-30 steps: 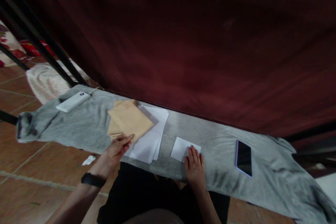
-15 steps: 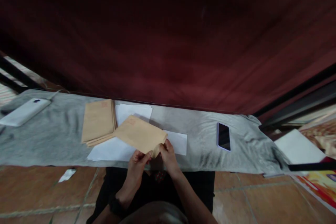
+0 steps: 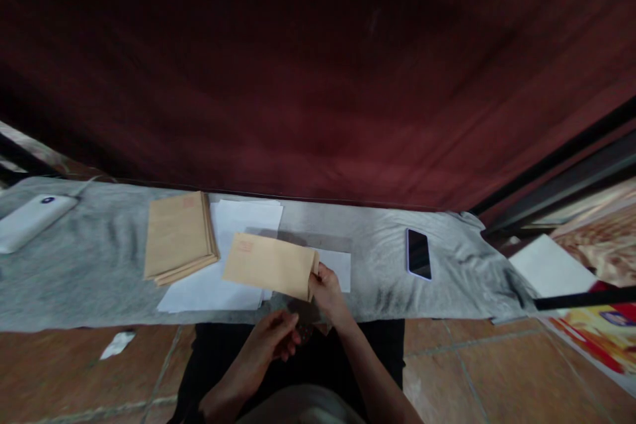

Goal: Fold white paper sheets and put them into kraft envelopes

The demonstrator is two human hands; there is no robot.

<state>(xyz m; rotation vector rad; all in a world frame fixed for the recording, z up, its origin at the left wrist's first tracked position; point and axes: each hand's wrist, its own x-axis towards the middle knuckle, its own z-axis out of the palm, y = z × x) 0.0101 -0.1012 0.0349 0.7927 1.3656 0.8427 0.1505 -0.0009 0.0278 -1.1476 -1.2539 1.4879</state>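
Note:
My right hand (image 3: pixel 326 288) grips a brown paper envelope (image 3: pixel 271 265) by its right end, where the flap side is. The envelope is tilted slightly, its red printed marks toward the left. Below it, over my lap, my left hand (image 3: pixel 279 336) is off the envelope, its fingers loosely curled and nothing visible in them. Under the envelope lie white paper sheets (image 3: pixel 209 291) on a grey cloth. A folded white paper (image 3: pixel 339 271) sits just behind my right hand. To the left is a stack of brown envelopes (image 3: pixel 176 235).
A phone with a purple edge (image 3: pixel 418 254) lies on the grey cloth (image 3: pixel 372 232) at the right. At the far left rests a white device (image 3: pixel 32 220) with a cable. A dark red curtain (image 3: pixel 318 79) hangs behind. A paper scrap (image 3: pixel 117 344) is on the tiled floor.
My left hand has let go of the envelope and dropped toward my lap. The envelope has swung more level and come off the stack's edge, with my right hand still on it.

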